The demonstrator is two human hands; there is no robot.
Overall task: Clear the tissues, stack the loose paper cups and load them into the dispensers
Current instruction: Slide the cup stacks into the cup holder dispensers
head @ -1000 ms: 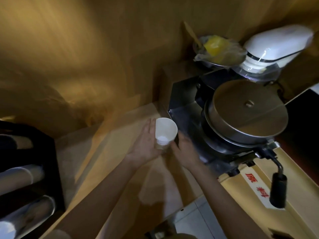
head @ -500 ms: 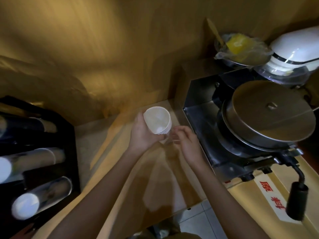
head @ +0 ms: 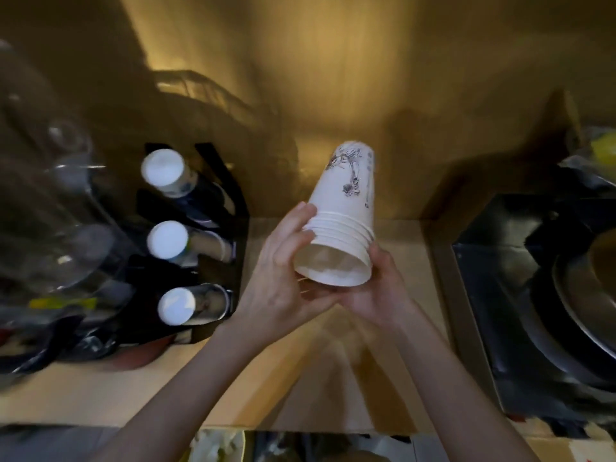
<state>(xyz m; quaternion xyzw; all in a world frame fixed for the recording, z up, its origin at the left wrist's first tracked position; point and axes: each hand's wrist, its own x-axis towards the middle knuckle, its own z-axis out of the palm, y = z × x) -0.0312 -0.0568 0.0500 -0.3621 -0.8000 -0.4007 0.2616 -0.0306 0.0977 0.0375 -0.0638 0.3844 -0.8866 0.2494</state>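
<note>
1. Both hands hold a stack of white paper cups (head: 343,225) above the wooden bench (head: 400,235), open end toward the camera, base tilted up and away.
2. The left hand (head: 283,278) grips the stacked rims; the right hand (head: 380,288) cups them from below.
3. A black cup dispenser (head: 230,201) stands on the left, with three tubes showing white cup ends.
4. A dark metal machine (head: 520,295) sits at right.

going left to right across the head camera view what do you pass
Clear plastic cups → black cup dispenser → left hand → stack of paper cups → right hand → metal machine.
</note>
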